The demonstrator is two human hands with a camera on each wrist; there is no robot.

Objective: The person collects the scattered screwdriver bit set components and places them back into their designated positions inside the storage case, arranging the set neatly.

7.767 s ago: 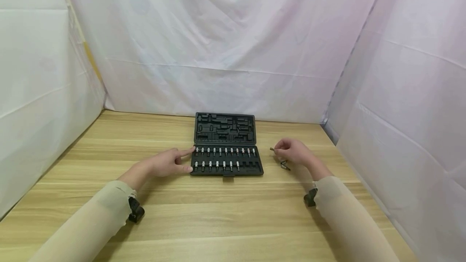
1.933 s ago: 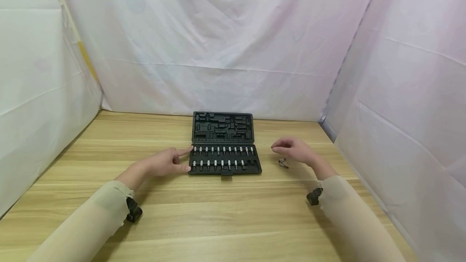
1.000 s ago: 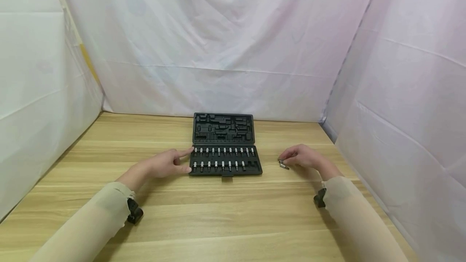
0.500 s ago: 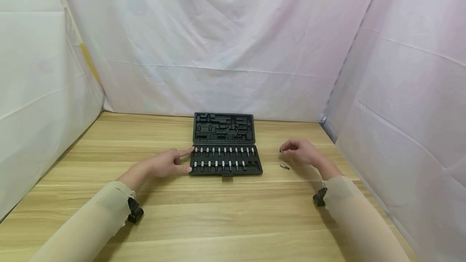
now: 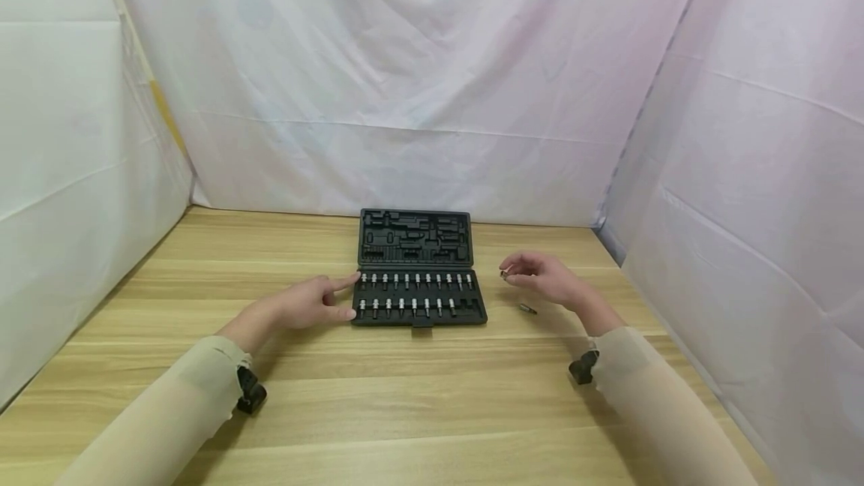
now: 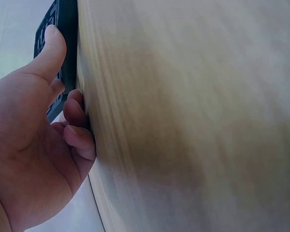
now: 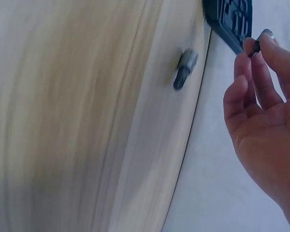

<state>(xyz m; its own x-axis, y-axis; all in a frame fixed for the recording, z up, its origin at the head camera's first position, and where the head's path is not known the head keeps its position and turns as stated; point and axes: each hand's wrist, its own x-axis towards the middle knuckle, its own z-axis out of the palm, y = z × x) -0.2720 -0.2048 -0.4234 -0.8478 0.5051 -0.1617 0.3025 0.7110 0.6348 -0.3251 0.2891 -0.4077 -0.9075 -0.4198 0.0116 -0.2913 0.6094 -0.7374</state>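
Note:
A black socket case (image 5: 422,323) lies unfolded on the table, its lower half holding two rows of silver bit sockets (image 5: 415,307). At the right end of the front row the slots (image 5: 469,309) are bare. My left hand (image 5: 307,302) rests its straight index finger and thumb on the case's left edge; in the left wrist view the thumb (image 6: 53,53) lies on the rim and the other fingers bend in below. Right of the case, my right hand (image 5: 545,279) pinches a bit socket (image 7: 258,44) between thumb and fingertips, above the table. Another bit socket (image 5: 528,309) lies below that hand.
The case's moulded lid (image 5: 415,238) stands behind its lower half. White cloth walls (image 5: 405,81) close off the wooden table (image 5: 405,396) at the back and both sides. Each wrist carries a small black camera (image 5: 251,390).
The front row has gained a bit socket since the earliest frame. My right hand has picked one of two loose sockets off the table and moved it leftward. My left hand stays put.

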